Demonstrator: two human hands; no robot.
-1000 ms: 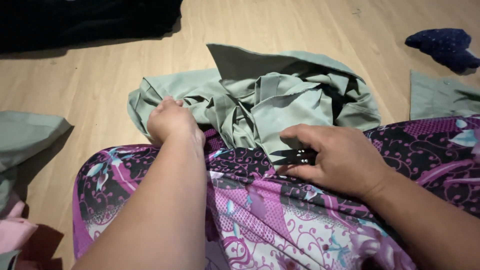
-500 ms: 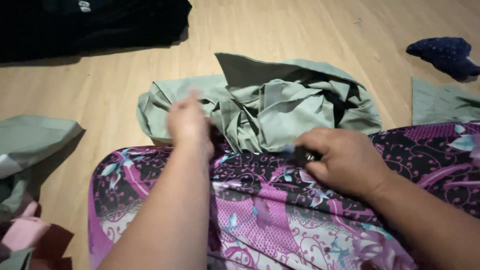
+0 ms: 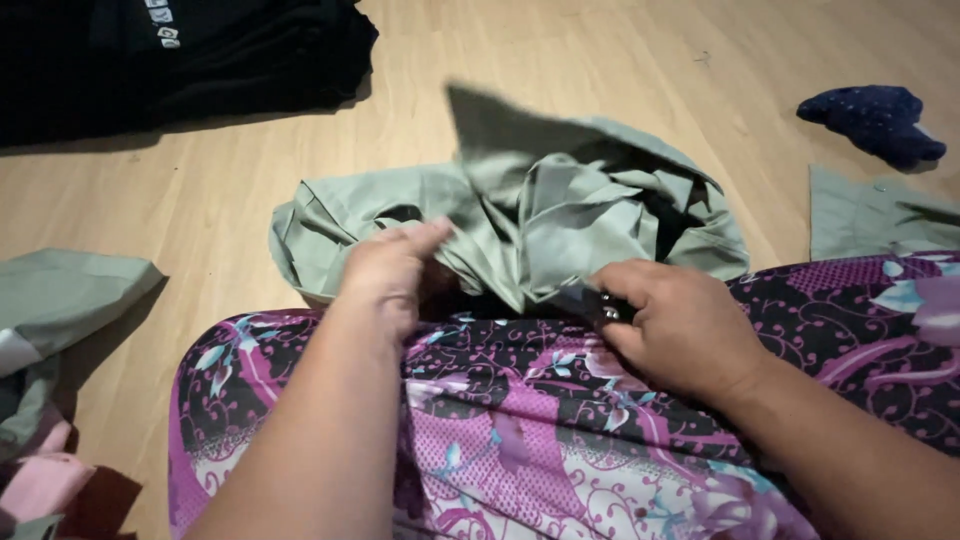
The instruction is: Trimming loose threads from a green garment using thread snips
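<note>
1. Green cloth (image 3: 560, 215), pale sage, lies crumpled in a heap on the wooden floor (image 3: 200, 220), just beyond the person's lap.
2. Left hand (image 3: 385, 270) rests on the near left part of the heap, fingers pinched on a fold of the green cloth.
3. Right hand (image 3: 680, 325) sits at the near right edge of the heap, fingers curled around a small dark object (image 3: 607, 308) with metal glints; what it is cannot be told. A pointed flap of the green cloth touches that hand.
4. Purple patterned fabric (image 3: 520, 430) covers the lap under both forearms.
5. Black garment (image 3: 180, 55) lies far left on the floor.
6. Navy cloth (image 3: 875, 120) lies far right, well apart from the heap.
7. More green pieces: one at the left edge (image 3: 70, 290), one at the right edge (image 3: 875, 215).
</note>
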